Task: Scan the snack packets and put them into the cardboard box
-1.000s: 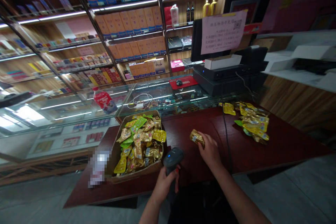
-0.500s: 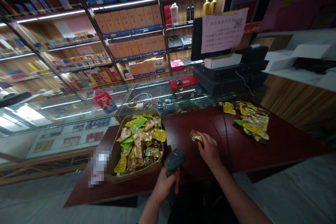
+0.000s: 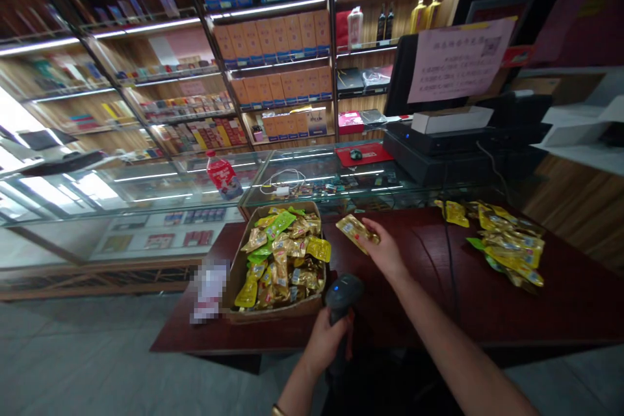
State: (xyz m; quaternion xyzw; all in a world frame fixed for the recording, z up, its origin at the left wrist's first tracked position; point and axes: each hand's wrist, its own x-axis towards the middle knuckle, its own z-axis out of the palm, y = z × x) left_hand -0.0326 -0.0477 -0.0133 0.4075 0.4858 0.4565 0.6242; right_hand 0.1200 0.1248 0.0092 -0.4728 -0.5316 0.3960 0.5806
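My left hand (image 3: 327, 337) is wrapped round the handle of a dark barcode scanner (image 3: 344, 292), which has a small blue light lit on top. In my right hand (image 3: 383, 248) is a gold snack packet (image 3: 357, 232), gripped at its right end and raised over the table. To the left stands an open cardboard box (image 3: 234, 286) full of gold, yellow and green packets (image 3: 280, 257). A loose pile of similar packets (image 3: 511, 244) lies on the right part of the dark red table (image 3: 419, 318).
Behind the table runs a glass display counter (image 3: 195, 175) carrying a red bottle (image 3: 223, 174), a white cable (image 3: 283, 190) and a mouse (image 3: 355, 154) on a red mat. A monitor (image 3: 402, 75) stands back right. One black cable (image 3: 449, 266) crosses the table.
My right hand has lifted the gold packet and moved it toward the box, turning its flat side up. A blue light now shows on the scanner. The view has shifted left.
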